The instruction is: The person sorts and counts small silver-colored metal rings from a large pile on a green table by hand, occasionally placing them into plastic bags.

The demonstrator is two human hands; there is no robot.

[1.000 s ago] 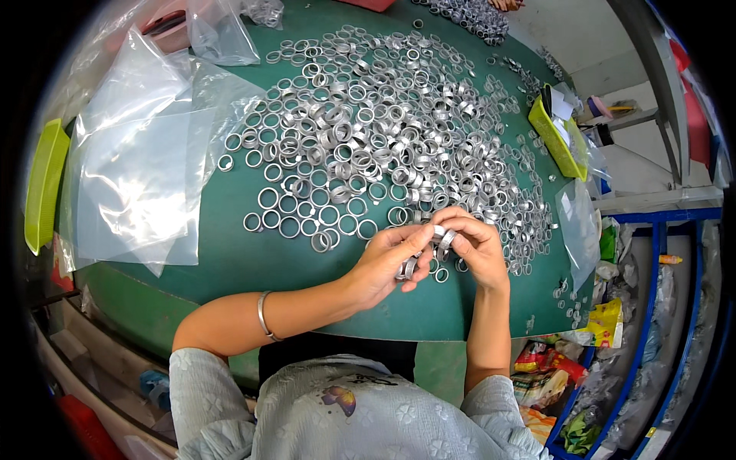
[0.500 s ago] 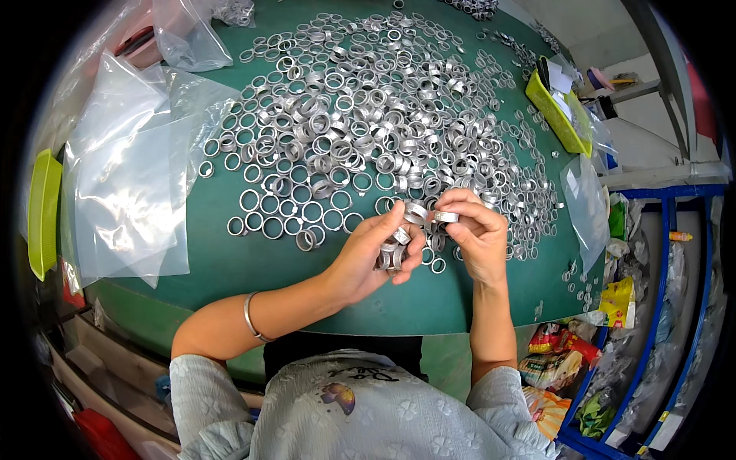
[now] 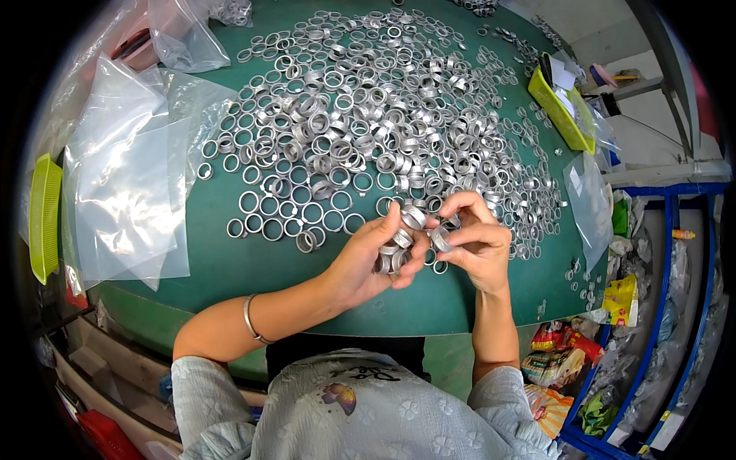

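We hold our hands close together just above the near edge of the round green-topped table (image 3: 230,268), and the work sits between them. Our left hand (image 3: 368,261) is cupped, palm turned toward the right, with a short stack of silver metal rings (image 3: 391,257) gathered against its curled fingers – the stack's long axis runs roughly from the palm up toward the thumb. Our right hand (image 3: 479,245) is just beside it, thumb and forefinger pressed together on a single silver metal ring (image 3: 441,239), which lies immediately right of the stack's upper end and nearly touches it. Both hands are equally near the stack; the right one carries the loose ring. Beyond our fingers a broad heap of loose silver rings (image 3: 368,130) covers most of the table, thinning to single rings lying flat at its near left side. To the left lie flat clear plastic bags (image 3: 130,192), apparently with nothing in them, and a lime-green plastic tray (image 3: 44,215) hangs at the table's edge – its contents are hidden. A second lime-green tray (image 3: 560,115) at far right holds papers.
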